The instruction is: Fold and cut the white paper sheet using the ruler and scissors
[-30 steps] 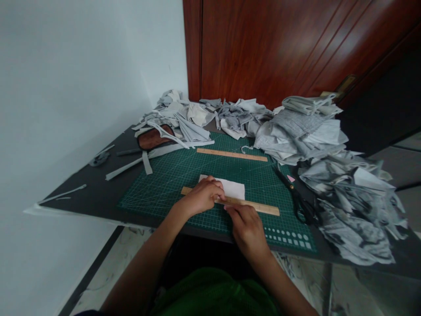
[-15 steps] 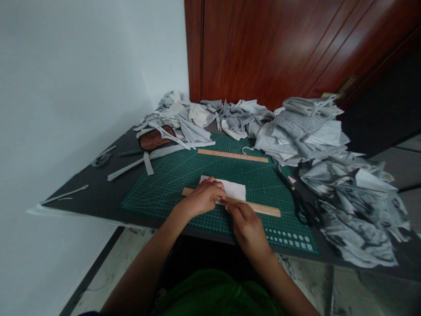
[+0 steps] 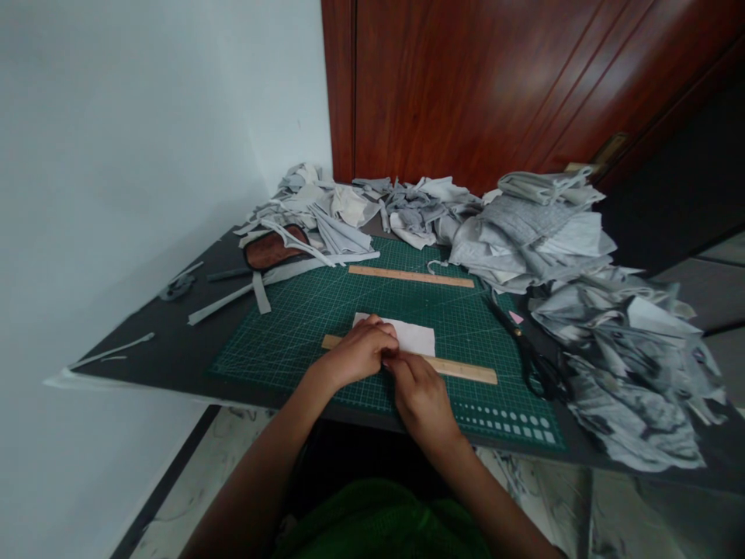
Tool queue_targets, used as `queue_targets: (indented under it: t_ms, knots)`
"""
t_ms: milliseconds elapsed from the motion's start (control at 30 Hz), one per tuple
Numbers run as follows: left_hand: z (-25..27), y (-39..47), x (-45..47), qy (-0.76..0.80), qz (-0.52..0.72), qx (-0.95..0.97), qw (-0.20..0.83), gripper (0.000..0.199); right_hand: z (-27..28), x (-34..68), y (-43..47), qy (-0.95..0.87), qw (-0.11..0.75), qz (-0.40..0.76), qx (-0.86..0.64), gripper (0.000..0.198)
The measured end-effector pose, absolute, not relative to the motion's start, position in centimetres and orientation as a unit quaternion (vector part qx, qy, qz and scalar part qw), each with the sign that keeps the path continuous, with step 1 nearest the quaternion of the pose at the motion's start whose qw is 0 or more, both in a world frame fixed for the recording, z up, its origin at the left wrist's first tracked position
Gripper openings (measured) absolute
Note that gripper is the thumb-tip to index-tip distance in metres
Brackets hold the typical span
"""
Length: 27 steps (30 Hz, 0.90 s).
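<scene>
A pale piece of cloth [image 3: 414, 335] lies on the green cutting mat [image 3: 331, 307], with a wooden ruler [image 3: 466, 370] along its near edge. My left hand [image 3: 366, 348] rests over the ruler and the cloth's left part, fingers curled and bearing down on the ruler. Close beside it, my right hand [image 3: 424, 392] is closed at the ruler's near edge, its fingertips meeting the left fingers. Whatever sits between the right fingertips is hidden.
A second wooden ruler [image 3: 411, 276] lies farther back on the mat. Black scissors [image 3: 532, 353] and a small pink piece [image 3: 516, 317] lie at the right. Grey cloth piles [image 3: 535, 241] crowd the right and back. A brown pouch-like item [image 3: 273, 248] lies left among cloth strips.
My right hand has slid left along the ruler until its fingertips meet my left hand. The left hand, ruler and cloth look almost the same.
</scene>
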<state>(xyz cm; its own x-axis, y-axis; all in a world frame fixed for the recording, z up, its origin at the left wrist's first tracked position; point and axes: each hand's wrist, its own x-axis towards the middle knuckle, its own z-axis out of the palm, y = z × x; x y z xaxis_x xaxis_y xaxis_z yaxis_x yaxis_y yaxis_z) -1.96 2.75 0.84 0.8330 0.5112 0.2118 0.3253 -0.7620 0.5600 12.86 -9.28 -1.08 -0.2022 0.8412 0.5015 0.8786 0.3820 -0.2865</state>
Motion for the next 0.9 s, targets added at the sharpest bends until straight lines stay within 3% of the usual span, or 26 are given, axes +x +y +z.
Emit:
queue_targets:
  t_ms: [700,900]
  knots:
    - [0.66,2.88,-2.12,0.222,0.184,0.92,0.265,0.026,-0.68,12.61,-9.12,-0.772,0.261,-0.035,-0.578,0.037]
    - [0.79,2.8,-2.04,0.226,0.186,0.919,0.266,0.025,-0.96,13.02,-9.1,-0.77,0.293,-0.011,-0.567,0.027]
